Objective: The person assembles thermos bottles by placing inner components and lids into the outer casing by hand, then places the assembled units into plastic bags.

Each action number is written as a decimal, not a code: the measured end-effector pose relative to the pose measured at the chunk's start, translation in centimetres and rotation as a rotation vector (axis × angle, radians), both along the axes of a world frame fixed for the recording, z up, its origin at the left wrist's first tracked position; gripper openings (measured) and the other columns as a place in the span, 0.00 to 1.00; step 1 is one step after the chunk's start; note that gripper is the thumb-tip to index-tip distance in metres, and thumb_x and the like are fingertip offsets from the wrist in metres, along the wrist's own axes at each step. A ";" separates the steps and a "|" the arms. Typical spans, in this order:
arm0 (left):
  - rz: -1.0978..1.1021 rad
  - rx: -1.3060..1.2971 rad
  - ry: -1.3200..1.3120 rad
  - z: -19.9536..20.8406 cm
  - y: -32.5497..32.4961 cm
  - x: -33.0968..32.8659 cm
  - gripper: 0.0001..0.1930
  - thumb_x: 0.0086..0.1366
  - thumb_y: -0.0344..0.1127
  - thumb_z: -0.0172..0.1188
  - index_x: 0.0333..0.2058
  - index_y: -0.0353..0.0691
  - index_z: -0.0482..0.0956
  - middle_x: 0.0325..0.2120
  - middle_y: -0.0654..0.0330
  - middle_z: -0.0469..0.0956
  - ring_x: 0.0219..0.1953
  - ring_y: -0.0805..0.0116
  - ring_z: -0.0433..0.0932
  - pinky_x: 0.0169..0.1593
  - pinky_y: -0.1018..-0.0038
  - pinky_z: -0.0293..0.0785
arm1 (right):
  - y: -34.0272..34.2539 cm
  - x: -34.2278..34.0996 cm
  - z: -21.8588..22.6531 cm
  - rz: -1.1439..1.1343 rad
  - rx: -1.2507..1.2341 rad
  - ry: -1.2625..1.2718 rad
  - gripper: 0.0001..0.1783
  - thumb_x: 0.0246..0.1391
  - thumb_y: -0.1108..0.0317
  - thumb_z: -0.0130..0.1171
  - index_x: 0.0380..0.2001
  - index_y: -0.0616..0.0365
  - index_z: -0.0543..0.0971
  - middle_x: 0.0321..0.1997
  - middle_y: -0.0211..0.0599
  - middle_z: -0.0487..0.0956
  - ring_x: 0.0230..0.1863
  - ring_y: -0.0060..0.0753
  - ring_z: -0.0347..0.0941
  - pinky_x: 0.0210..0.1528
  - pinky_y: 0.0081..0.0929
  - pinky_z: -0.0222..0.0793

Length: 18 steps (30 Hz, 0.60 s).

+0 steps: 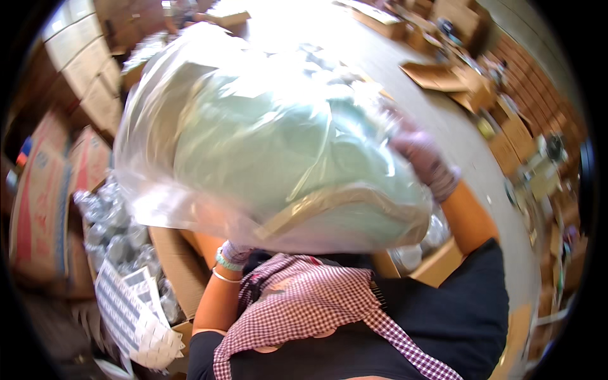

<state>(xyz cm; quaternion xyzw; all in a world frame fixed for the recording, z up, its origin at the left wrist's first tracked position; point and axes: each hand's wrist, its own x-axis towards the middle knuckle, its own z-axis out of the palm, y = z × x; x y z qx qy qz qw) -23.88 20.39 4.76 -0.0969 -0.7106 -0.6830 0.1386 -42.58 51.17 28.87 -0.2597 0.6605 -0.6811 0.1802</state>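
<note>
A large clear plastic bag (149, 190) is held up in front of my chest, hiding much of the space ahead. Pale green rounded items (253, 145) show through its shiny film, too blurred to name. A tan strip (342, 199) curves along the near side. My right hand (421, 155), in a pale purple glove, grips the bag's right side with bent fingers. At the lower left edge, my gloved left hand (237, 251) supports the bag from below; its fingers are hidden by it. Bracelets circle the left wrist.
Below the bag stand open cardboard boxes (180, 272) with clear plastic-wrapped pieces (117, 228). Printed sheets (136, 310) lie over the left box. Upright cartons (41, 202) line the far left. Across the grey floor (437, 120), an opened carton (443, 79) and stacked boxes (532, 88) stand right.
</note>
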 end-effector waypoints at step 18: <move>0.577 0.040 -0.085 3.9 -1.4 2.6 0.80 0.34 0.39 0.84 0.74 0.36 0.26 0.69 0.47 0.58 0.69 0.55 0.62 0.69 0.58 0.65 | -15.2 8.3 -24.1 0.135 0.010 0.504 0.67 0.49 0.44 0.73 0.74 0.71 0.44 0.73 0.63 0.59 0.73 0.59 0.58 0.74 0.44 0.53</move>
